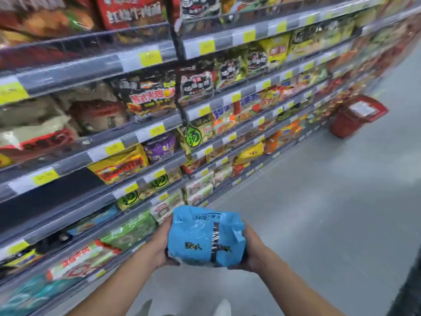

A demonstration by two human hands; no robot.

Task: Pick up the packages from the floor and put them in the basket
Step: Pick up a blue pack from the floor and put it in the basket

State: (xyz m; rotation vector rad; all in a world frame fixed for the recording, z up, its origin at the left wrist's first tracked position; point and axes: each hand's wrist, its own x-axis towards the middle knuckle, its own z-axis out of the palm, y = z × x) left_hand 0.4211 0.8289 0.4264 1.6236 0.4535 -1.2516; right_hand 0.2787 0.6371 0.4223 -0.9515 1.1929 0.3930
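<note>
As left hand (159, 249) and right hand (249, 252) clasp blue package (205, 233), fingers beneath, lettering (193, 246) unreadable

Both bare forearms reach forward
Left hand (157, 247) and right hand (249, 254) clasp a blue package (205, 238) from either side, fingers curled round it.

Grey floor (341, 213): red basket (341, 127) on it, nr shelves (68, 73).
</note>
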